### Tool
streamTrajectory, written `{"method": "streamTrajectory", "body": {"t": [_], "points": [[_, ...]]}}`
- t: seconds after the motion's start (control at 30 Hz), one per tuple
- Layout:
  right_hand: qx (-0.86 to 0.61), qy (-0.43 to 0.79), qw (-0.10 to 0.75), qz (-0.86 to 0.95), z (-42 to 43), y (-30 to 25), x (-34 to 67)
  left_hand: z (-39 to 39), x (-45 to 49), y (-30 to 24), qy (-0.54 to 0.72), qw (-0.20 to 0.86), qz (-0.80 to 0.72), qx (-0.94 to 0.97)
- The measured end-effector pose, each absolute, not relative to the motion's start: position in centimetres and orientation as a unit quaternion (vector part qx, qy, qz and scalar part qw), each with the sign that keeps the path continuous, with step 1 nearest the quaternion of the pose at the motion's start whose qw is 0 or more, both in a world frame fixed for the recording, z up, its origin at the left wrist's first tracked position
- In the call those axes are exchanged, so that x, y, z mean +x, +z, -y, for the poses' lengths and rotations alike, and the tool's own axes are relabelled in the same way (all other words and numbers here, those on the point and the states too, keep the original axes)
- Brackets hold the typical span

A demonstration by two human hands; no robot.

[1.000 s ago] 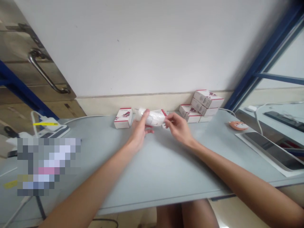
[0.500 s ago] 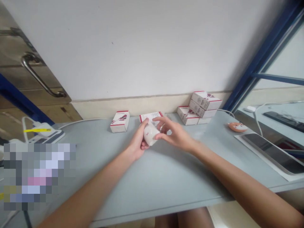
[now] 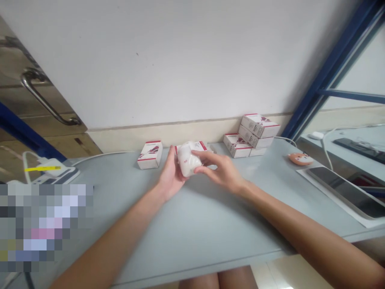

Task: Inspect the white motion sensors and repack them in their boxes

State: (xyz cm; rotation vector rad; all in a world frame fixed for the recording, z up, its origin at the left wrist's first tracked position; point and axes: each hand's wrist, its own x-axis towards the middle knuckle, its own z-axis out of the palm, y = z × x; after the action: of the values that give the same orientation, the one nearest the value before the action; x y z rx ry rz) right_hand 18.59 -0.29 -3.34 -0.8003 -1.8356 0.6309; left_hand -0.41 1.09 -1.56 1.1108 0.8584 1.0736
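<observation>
A small white rounded object (image 3: 188, 159) in glossy wrapping sits between my hands, with a small red mark on its side. My left hand (image 3: 170, 173) holds it from below and the left, fingers upward. My right hand (image 3: 219, 168) presses its fingers against the object's right side. Just behind the hands lies a white box with red edging (image 3: 192, 146), partly hidden by the object. Another such box (image 3: 149, 155) stands a little to the left of my left hand.
A stack of similar boxes (image 3: 258, 130) stands by the wall on the grey table (image 3: 210, 224). Further right lie an orange fox-shaped mouse (image 3: 300, 159) and a dark tablet (image 3: 343, 192) on a white sheet. A blurred patch covers the near left.
The white object has turned from lying sideways to a more upright position, and both hands now close around it. The view has drifted slightly.
</observation>
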Motion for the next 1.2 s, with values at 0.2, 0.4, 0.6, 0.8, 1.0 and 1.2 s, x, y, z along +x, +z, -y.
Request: {"method": "streamTrajectory", "body": {"t": [0.2,0.4,0.6,0.8,1.0,1.2], "points": [[-0.339,0.371,0.511,0.697,-0.2,-3.3,18.6,-1.1,-0.7,-1.3,0.454,0.701,-0.339,0.433],[-0.34,0.398,0.526,0.67,0.2,-3.0,18.2,-1.7,-1.2,-2.2,0.44,0.575,-0.442,0.528],[-0.39,0.501,0.592,0.496,-0.2,-1.7,18.6,-3.2,-3.1,-3.1,0.372,0.114,-0.478,0.788],[-0.483,0.394,0.629,0.465,-2.1,-1.9,21.2,-4.7,-5.1,-4.9,0.251,-0.011,-0.498,0.83],[-0.489,0.428,0.639,0.413,-3.6,-2.9,22.5,-5.4,-6.3,-4.0,0.244,-0.013,-0.508,0.826],[-0.524,0.337,0.6,0.502,-3.1,-2.9,22.3,-4.8,-5.7,-3.5,0.268,0.043,-0.508,0.818]]}}
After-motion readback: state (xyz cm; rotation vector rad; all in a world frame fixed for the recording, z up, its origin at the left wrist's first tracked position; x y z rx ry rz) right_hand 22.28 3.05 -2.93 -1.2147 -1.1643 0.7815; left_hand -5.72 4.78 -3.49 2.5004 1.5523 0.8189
